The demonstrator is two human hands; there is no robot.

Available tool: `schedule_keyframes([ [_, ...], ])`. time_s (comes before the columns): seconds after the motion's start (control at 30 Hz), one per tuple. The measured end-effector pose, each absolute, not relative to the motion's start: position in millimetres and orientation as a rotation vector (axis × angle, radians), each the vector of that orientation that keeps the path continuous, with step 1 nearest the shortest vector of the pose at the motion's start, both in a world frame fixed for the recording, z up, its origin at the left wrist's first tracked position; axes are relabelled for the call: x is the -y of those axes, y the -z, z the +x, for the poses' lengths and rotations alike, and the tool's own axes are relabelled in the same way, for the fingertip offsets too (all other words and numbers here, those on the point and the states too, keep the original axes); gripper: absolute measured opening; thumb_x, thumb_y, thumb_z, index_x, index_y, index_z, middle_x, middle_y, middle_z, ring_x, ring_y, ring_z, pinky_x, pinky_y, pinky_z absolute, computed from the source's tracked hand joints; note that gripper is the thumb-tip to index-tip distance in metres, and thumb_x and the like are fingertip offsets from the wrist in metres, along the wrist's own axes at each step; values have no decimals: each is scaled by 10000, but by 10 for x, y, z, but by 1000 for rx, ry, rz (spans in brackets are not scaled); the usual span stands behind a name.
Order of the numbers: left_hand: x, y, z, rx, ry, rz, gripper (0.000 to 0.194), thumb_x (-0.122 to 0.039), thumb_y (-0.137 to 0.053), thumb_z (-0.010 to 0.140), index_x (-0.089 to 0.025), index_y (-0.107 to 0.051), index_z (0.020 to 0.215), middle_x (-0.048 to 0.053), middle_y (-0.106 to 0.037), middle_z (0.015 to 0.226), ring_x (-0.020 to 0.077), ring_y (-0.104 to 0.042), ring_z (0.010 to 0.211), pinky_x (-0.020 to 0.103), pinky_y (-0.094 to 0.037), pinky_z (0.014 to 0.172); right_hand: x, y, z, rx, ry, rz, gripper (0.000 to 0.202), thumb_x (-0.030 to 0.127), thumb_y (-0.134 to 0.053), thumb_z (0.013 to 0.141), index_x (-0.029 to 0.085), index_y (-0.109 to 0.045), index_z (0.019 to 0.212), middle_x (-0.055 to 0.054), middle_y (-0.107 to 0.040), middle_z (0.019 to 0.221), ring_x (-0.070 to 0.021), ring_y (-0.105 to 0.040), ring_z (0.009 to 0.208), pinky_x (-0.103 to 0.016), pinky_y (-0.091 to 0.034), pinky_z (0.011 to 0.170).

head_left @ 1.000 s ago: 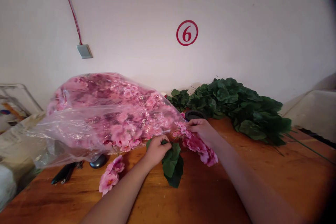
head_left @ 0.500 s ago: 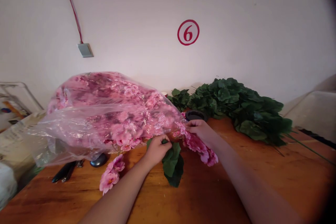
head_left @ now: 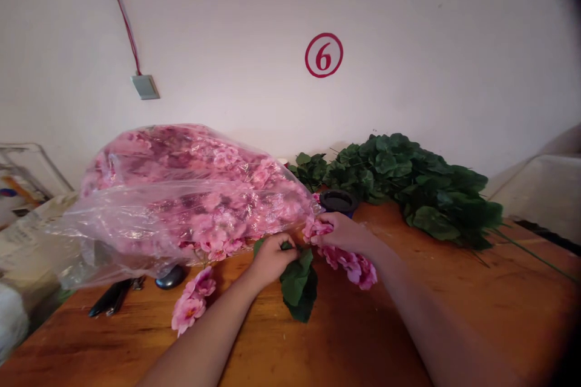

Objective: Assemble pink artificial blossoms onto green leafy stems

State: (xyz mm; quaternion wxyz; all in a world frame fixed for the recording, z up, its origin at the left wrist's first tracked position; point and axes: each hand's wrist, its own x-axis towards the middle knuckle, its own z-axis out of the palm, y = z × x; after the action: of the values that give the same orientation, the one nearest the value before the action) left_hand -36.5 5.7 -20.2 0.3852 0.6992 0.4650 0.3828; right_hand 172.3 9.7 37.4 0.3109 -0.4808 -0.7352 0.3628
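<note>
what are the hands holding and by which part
The left hand holds leaves near their far end; the right hand holds pink flowers at their far end.

Left hand (head_left: 275,261) closed round green leaf sprig (head_left: 299,287), over wooden table (head_left: 363,338). Right hand (head_left: 342,233) on pink blossom spray (head_left: 347,263), fingers at its upper end. Clear plastic bag (head_left: 122,211) of pink blossoms beyond left hand; heaped green foliage (head_left: 408,178) at right, against wall (head_left: 408,60).
</note>
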Motion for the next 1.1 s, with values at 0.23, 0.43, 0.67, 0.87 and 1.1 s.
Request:
schedule_keyframes([
  [0.23, -39, 179, -352, -1149, -928, 1737, 92, -231, -640, 646, -152, -592, 638, -45, -516, 526, 90, -426, 477, 201, -302, 471, -158, -260, 1645, 1858, -962, -1256, 163, 187, -692, 573, 160, -639, 725, 7, -628, 682, -152, -574, 633, -224, -421, 583],
  [0.43, -31, 169, -347, -1156, -914, 1713, 125, -245, -651, 642, -149, -574, 615, -45, -505, 529, 84, -408, 474, 199, -291, 460, -163, -195, 1598, 1827, -915, -1365, 168, 201, -688, 579, 157, -648, 736, 13, -607, 628, -130, -536, 557, -220, -387, 526],
  [0.67, -36, 177, -361, -1142, -892, 1739, 121, -247, -633, 661, -154, -566, 623, -47, -497, 537, 88, -409, 493, 200, -296, 477, -181, -163, 1578, 1830, -937, -1351, 167, 180, -690, 568, 147, -657, 728, 11, -620, 636, -120, -537, 554, -207, -384, 519],
  [0.87, -60, 232, -373, -1129, -902, 1750, 110, -250, -627, 665, -159, -570, 637, -44, -511, 550, 95, -424, 507, 207, -315, 503, -169, -132, 1573, 1780, -1059, -1348, 192, 145, -658, 570, 151, -652, 762, 1, -636, 626, -116, -549, 492, -202, -384, 469],
  [1.1, -40, 209, -357, -1136, -897, 1776, 127, -262, -629, 661, -161, -560, 627, -45, -500, 558, 96, -431, 507, 204, -301, 495, -177, -84, 1560, 1761, -1152, -1376, 122, 130, -616, 581, 179, -636, 691, 1, -632, 573, -117, -542, 458, -206, -375, 445],
])
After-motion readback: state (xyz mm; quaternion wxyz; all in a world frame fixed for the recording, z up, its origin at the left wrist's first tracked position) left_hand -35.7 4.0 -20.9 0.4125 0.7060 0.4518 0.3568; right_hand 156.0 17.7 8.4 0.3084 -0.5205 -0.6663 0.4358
